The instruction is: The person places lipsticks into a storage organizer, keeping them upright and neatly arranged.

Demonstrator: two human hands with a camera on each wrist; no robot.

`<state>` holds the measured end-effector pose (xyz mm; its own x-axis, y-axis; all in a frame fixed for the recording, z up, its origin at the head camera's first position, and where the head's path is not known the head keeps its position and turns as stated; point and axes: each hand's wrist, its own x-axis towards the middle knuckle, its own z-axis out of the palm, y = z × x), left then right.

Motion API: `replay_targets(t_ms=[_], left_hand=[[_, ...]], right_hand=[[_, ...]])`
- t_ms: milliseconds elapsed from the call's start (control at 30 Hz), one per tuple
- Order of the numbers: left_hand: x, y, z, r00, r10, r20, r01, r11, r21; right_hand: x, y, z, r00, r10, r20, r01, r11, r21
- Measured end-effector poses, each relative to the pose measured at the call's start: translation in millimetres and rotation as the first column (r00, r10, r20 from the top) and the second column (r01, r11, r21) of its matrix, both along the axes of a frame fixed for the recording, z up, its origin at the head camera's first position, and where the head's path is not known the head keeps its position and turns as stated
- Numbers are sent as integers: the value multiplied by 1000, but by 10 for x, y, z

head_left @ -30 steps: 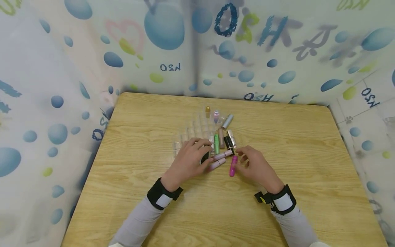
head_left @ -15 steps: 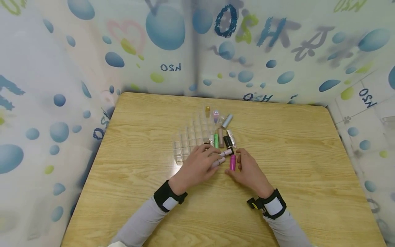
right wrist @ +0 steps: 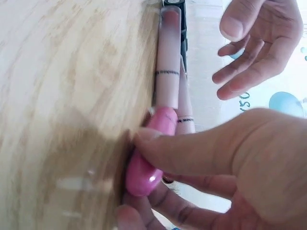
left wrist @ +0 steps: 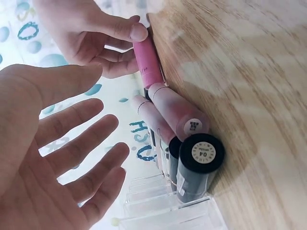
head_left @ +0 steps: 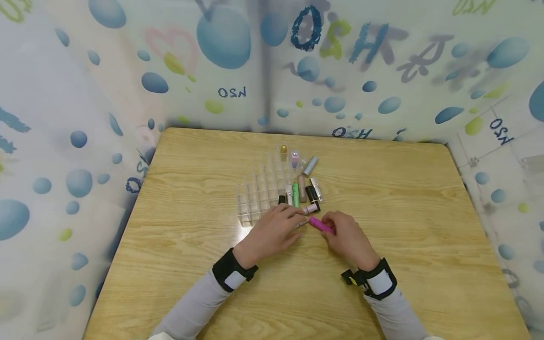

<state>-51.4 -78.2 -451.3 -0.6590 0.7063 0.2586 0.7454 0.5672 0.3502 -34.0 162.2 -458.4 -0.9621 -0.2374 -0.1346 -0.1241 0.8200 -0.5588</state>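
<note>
Left grip (head_left: 272,234) hovering, fingers (left wrist: 86,140) spread; right grip (head_left: 347,237) pinching, thumb (right wrist: 192,152) extended; forearms (head_left: 193,297) angled inward.

Lettering (left wrist: 144,70) on pink tube (left wrist: 148,62) illegibly small

The left hand (left wrist: 33,172), fingers spread, is near two pale pink tubes (left wrist: 175,108) and a dark tube (left wrist: 199,167) labelled 04, just beside clear compartments (left wrist: 175,218). The right hand (left wrist: 79,36) pinches a bright pink tube (left wrist: 149,64), its near end right by one pale tube's.
</note>
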Motion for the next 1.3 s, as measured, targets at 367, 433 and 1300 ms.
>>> replay_targets(t_ms=[367,433,1300], left_hand=[[-51,8,-20,999,-45,6,45,995,84],[-60,11,-26,999,-51,11,50,994,96],[-65,-41,3,997,65,47,-67,997,46]], right_hand=[[15,5,128,989,145,16,-142,981,-132],[9,-14,162,985,170,-8,-169,972,-162],[-111,-52,118,993,70,-94,-113,782,-612]])
